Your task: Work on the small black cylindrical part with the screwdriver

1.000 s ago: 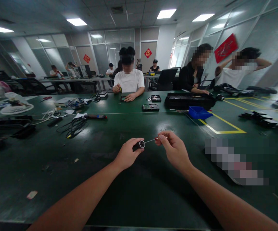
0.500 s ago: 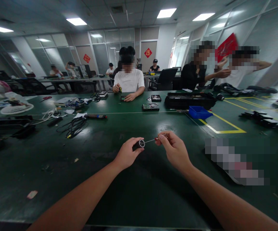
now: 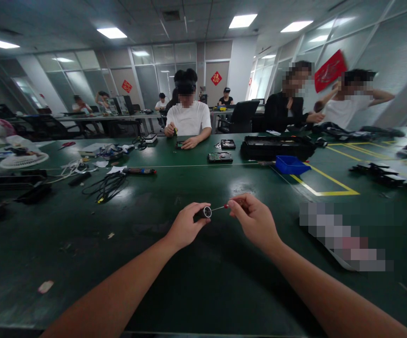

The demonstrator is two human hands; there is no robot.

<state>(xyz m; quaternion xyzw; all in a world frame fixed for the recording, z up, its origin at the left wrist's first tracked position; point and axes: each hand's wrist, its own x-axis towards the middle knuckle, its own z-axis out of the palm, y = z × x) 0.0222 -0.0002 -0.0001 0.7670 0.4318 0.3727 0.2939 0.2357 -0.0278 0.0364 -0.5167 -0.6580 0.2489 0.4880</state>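
Near the middle of the green table, my left hand (image 3: 186, 224) is closed around a short dark cylinder (image 3: 207, 212), whose silver-rimmed end faces right and shows a dark inside with lighter parts. My right hand (image 3: 256, 220) is closed on a small screwdriver (image 3: 226, 206) with a reddish handle mostly covered by the fingers. Its thin metal shaft reaches left to the rimmed end of the cylinder; I cannot tell exactly what the tip touches. Both hands are above the table surface.
Beyond my hands lie a corded tool (image 3: 142, 171), a circuit board (image 3: 220, 157), a blue tray (image 3: 291, 164) and a long black housing (image 3: 277, 148). A blurred-out object (image 3: 342, 239) lies at right. A co-worker (image 3: 189, 117) sits opposite.
The fingers of my right hand have shifted slightly on the screwdriver's handle. At the right, two people have moved their arms. My left hand stays nearly where it was.
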